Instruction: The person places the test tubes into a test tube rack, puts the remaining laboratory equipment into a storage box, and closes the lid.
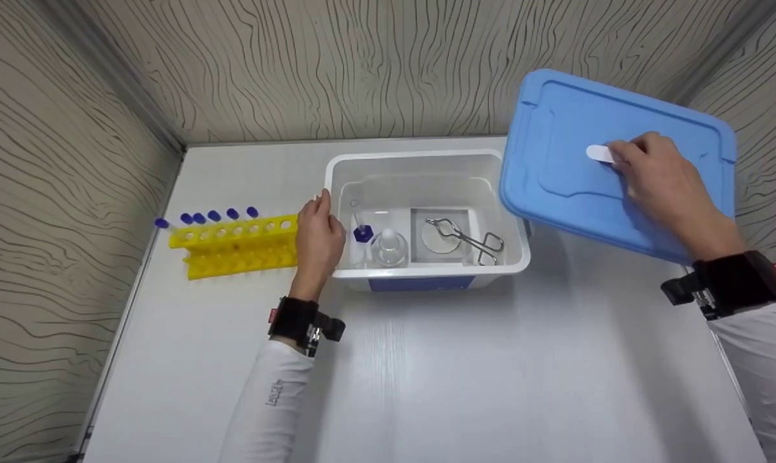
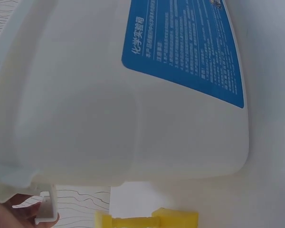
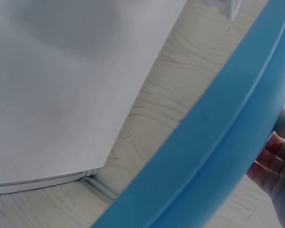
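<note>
A white plastic storage box point(image 1: 523, 257) stands uncovered on the table, a blue label point(image 2: 190, 52) on its front wall. My left hand point(image 1: 319, 236) grips its left end; in the left wrist view the fingers point(image 2: 31, 213) curl at a white side latch point(image 2: 47, 207). To the right, my right hand point(image 1: 668, 183) pinches the white handle point(image 1: 599, 154) of the blue lid point(image 1: 568, 116), which is raised and tilted beside the box. In the right wrist view the lid's edge point(image 3: 213, 147) crosses before the fingers point(image 3: 270, 164).
Inside the box lie metal crucible tongs point(image 1: 468, 239), a clear glass vessel point(image 1: 388, 249), a purple hexagonal base point(image 1: 363, 233) and a white round disc point(image 1: 436, 241). Left of it, a yellow test tube rack point(image 1: 198, 240) has several purple-capped tubes point(image 1: 213, 215). Patterned walls point(image 1: 336, 71) enclose the table.
</note>
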Demonstrator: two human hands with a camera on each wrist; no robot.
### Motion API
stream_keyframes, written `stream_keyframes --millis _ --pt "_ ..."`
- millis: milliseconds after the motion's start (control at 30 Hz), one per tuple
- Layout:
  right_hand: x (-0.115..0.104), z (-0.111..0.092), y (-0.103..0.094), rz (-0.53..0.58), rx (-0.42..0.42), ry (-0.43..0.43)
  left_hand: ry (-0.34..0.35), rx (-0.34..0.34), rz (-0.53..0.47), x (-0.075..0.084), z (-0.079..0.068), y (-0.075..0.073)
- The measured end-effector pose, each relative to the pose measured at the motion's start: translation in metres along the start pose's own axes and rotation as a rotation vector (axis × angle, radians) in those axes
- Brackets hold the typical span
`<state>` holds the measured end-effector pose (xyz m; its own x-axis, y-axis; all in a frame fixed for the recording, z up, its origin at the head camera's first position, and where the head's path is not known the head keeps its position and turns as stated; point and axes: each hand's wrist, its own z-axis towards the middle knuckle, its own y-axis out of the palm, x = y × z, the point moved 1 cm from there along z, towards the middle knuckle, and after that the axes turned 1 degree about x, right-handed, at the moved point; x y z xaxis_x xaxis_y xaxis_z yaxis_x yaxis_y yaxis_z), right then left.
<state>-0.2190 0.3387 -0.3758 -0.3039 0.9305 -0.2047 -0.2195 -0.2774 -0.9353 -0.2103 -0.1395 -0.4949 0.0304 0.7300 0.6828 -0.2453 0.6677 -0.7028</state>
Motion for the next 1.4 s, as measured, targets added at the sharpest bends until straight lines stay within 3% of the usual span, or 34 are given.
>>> stream_keyframes --millis 300,733,1000,1200,1400 --pt "-0.041 0.017 -0.002 -0.005 -0.036 -0.05 -0.003 0.01 0.003 0.001 -0.001 0.002" --pt "-0.084 0.032 0.007 -0.03 -0.041 -0.186 0.017 0.022 0.0 0.003 0.001 0.004" --pt "-0.113 0.041 0.019 -0.012 -0.145 -0.175 0.016 0.009 -0.006 0.002 -0.001 0.0" --pt "-0.127 0.042 0.03 -0.024 -0.135 -0.241 -0.017 -0.01 -0.034 0.002 -0.003 -0.004" --pt "-0.134 0.043 0.036 -0.022 -0.169 -0.243 -0.04 -0.024 -0.074 0.002 -0.003 -0.004"
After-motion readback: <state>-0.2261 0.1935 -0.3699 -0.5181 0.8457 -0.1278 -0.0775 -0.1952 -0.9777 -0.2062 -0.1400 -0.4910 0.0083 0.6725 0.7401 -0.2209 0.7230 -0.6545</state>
